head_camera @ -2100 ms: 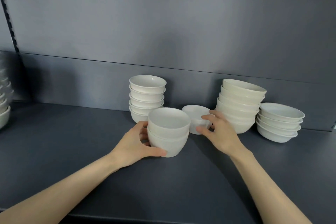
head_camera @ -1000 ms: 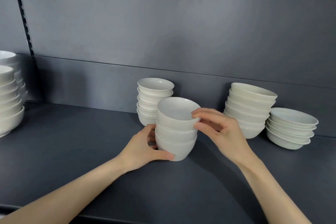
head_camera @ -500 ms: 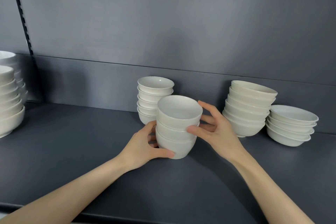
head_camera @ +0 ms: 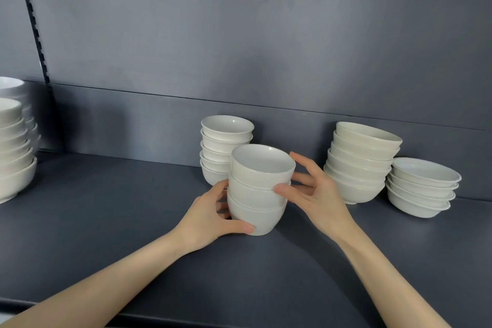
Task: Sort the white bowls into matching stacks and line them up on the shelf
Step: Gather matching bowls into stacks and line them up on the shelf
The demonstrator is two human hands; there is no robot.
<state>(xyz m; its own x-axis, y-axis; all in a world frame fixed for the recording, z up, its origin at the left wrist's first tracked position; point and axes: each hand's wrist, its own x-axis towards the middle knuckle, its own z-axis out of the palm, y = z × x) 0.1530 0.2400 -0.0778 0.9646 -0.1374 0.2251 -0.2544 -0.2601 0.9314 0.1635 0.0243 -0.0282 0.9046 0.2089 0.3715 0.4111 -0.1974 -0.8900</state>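
- Because the three-bowl stack (head_camera: 258,189) looks to be glazed ceramic, I judge it stiff, fairly heavy for its size, slick at the walls and quick to chip; it stands on the dark shelf (head_camera: 106,221), just in front of the taller stack of small bowls (head_camera: 225,149) at the back wall.
- The left hand (head_camera: 210,218) curls around the bottom bowl, thumb pressed on its lower front wall, fingers behind it — out of sight.
- The right hand (head_camera: 314,192) is half spread; its thumb touches the seam between the top and middle bowls, the other fingers fan out behind the rim, and whether they touch I cannot tell.
- Best hold, in my view: the bottom bowl from both sides, low down, so the nested ones ride along and do not slide or clack.
- The wide bowl stack (head_camera: 362,162) and the shallow bowl stack (head_camera: 423,186) stand well to the right — clear of any short move; more bowls (head_camera: 13,146) sit at the far left.
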